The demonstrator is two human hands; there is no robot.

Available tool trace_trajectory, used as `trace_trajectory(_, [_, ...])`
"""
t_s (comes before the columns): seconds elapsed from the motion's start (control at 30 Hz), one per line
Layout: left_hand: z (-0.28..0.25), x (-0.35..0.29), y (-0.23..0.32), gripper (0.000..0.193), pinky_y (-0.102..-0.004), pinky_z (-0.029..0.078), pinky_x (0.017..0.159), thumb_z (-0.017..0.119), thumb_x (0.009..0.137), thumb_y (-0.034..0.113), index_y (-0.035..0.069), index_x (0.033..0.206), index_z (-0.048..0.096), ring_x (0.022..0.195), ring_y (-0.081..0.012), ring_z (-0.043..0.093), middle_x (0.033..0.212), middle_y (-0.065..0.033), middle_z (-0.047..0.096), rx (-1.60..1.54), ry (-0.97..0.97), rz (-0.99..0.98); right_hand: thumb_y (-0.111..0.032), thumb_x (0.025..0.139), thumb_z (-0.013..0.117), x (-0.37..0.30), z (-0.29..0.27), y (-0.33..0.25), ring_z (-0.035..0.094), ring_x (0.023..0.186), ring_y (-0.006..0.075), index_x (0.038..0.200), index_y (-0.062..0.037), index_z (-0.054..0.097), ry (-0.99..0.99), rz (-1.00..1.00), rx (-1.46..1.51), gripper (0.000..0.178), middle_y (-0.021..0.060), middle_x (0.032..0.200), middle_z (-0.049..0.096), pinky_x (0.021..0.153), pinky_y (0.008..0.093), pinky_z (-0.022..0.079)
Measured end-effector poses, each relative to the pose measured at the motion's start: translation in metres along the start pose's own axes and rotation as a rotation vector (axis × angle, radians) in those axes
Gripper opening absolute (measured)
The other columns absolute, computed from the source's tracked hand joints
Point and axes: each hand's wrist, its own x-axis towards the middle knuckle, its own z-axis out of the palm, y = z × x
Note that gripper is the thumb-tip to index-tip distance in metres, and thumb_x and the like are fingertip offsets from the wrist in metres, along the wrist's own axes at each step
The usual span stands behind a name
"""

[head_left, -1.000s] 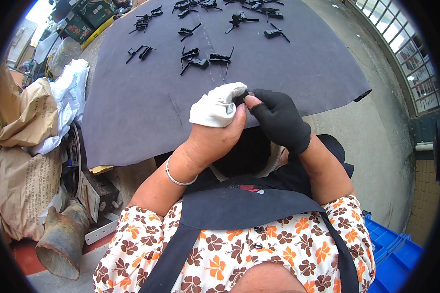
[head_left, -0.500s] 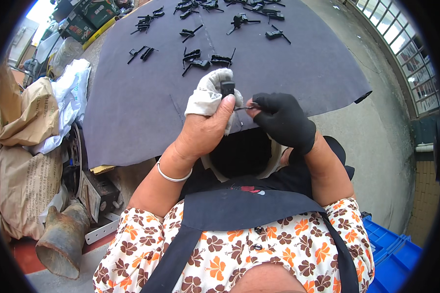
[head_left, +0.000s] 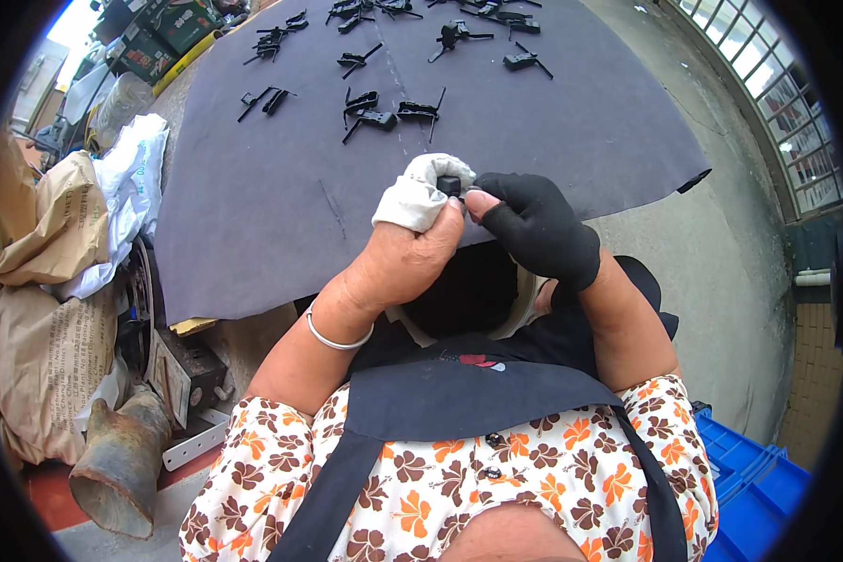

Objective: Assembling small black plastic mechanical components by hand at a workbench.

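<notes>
My left hand, partly covered by a white glove, is closed around a small black plastic block whose end shows between thumb and fingers. Against the block's right side, my right hand pinches with thumb and fingertips in a black glove that leaves the thumb tip bare. What lies in that pinch is hidden by the fingers. Both hands are close together above the near edge of a dark grey sheet. On the sheet beyond them lie several black plastic parts with thin arms, the nearest being one part and another.
Brown paper sacks and a white plastic bag crowd the left side. A rusty metal pipe stands at lower left. Blue crates sit at lower right. A barred window borders the right, past the concrete floor.
My right hand has come in against the block, and the thin dark strip seen between the hands is now hidden. My left hand has shifted slightly right and tipped the block.
</notes>
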Motion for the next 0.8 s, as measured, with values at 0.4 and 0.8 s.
trace_trajectory(0.4, [-0.026,-0.011,0.036,0.042,-0.0408,0.047,0.073,0.058,0.086,0.031,-0.001,0.113,0.053,0.086,-0.0377,0.06,0.092,-0.0219,0.062,0.591,-0.251,0.035,-0.021,0.09,0.051,-0.006,-0.014,-0.003,0.046,0.063,0.0075,0.076,0.0011,0.06,-0.24,0.132,0.015,0.027,0.0006,0.064,0.055,0.06,0.0266,0.04])
trace_trajectory(0.8, [-0.074,0.082,-0.03,0.027,-0.0389,0.048,0.079,0.05,0.082,0.008,0.008,0.107,0.061,0.09,-0.0345,0.059,0.1,-0.0145,0.063,1.382,-0.034,-0.16,-0.018,0.087,0.055,-0.002,-0.007,0.0,0.041,0.063,0.0057,0.075,-0.0007,0.056,-0.033,0.094,0.002,0.021,-0.0024,0.063,0.046,0.058,0.0245,0.038])
